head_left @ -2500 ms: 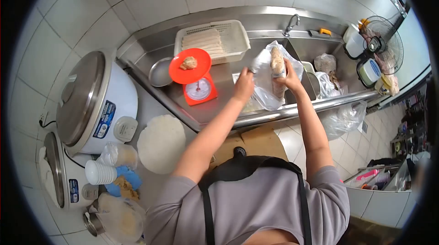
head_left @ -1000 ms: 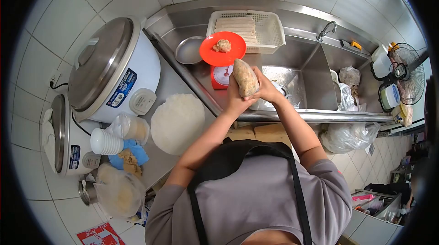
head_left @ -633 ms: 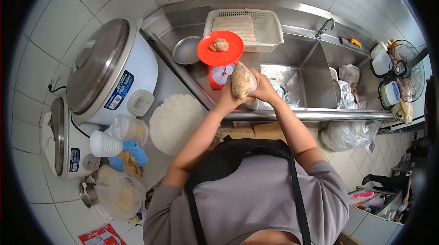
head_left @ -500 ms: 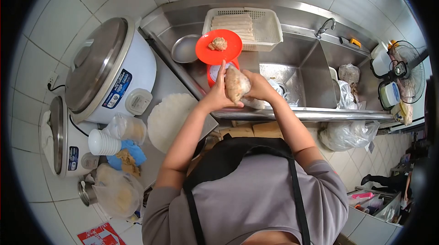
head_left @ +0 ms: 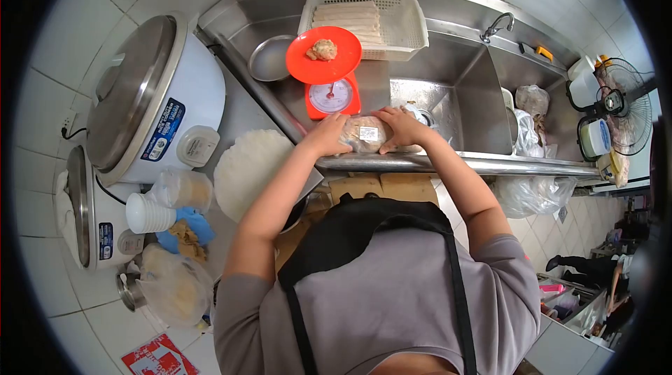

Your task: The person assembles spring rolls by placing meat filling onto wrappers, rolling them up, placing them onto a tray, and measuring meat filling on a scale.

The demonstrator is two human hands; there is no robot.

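A clear plastic bag of pale, ground-looking food (head_left: 363, 133) with a white printed label lies on the sink's front ledge. My left hand (head_left: 325, 136) grips its left end and my right hand (head_left: 408, 129) its right end, fingers curved over it. Just beyond my left hand stands a red dial scale (head_left: 332, 97). Its red plate (head_left: 302, 51) bears a lump of pale, minced-looking food (head_left: 322, 50). Behind it, a white perforated basket (head_left: 409, 25) holds several pale rolls (head_left: 346, 23). The underside of the bag is hidden.
A metal bowl (head_left: 271, 58) sits left of the scale. Two sink basins lie to the right, with a faucet (head_left: 498, 28) and a fan (head_left: 625, 105). Large cookers (head_left: 189, 95), a stack of round white sheets (head_left: 250, 168) and white cups (head_left: 150, 213) stand left. Another person (head_left: 595, 273) is far right.
The bag has come down from in front of the scale onto the ledge, and its label now faces up. My hands have moved from around it to its two ends.
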